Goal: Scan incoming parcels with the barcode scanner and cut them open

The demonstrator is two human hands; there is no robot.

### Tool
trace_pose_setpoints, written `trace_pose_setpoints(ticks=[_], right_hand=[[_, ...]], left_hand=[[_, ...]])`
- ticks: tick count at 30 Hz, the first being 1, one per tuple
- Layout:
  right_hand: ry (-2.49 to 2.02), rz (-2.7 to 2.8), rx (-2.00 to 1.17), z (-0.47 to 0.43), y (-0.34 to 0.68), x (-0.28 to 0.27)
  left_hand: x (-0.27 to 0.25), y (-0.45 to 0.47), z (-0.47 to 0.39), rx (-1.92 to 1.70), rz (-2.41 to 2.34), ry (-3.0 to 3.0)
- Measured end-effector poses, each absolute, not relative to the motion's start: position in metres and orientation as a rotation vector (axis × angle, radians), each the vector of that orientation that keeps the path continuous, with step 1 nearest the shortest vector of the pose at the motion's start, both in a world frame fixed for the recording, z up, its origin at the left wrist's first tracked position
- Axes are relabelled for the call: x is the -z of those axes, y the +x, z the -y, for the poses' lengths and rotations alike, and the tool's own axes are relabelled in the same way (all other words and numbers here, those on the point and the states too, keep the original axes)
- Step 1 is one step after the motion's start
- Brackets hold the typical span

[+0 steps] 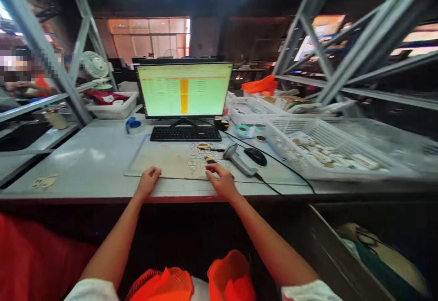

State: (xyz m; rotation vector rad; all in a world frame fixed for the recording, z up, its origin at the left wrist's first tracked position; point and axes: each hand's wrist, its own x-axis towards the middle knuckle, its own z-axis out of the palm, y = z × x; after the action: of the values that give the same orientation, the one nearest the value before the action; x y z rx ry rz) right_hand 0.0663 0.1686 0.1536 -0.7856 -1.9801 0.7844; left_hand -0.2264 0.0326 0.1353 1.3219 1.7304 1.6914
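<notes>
My left hand rests at the near edge of a worn desk mat, its fingers curled in and nothing visible in them. On the mat's near edge lies my right hand, with fingers loosely bent and thumb apart. Just beyond its fingertips is a yellow-and-black tool, perhaps a cutter; it looks apart from the hand. A grey barcode scanner lies to the right, its cable running off the desk edge. A dark pen-like stick points left from the scanner's head. Beside the scanner sits a black mouse.
A lit monitor stands behind a black keyboard. White baskets with small packed items fill the right side. A blue tape roll and a teal tape roll lie farther back. Metal frame posts flank the desk.
</notes>
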Motion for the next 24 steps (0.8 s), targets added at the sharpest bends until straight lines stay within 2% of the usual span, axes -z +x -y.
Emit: trace_pose_setpoints(ticks=[3,9,19,24], right_hand=[[-0.706,2.309,-0.727,-0.171,0.016,-0.139],[-0.84,2.834,-0.228,-0.174,0.002,-0.12],[-0.828,2.832,-0.055,-0.195,0.0,-0.099],[-0.716,2.733,-0.068,-0.228,0.001,-0.076]], left_hand=[[-0.138,-0.224,-0.035,-1.633,-1.783,1.309],[-0.137,-0.218,-0.036,-1.527,-1.817,1.323],[-0.137,-0.215,-0.043,-1.563,-1.851,1.283],[-0.149,-0.21,-0.026,-1.739,-1.943,1.279]])
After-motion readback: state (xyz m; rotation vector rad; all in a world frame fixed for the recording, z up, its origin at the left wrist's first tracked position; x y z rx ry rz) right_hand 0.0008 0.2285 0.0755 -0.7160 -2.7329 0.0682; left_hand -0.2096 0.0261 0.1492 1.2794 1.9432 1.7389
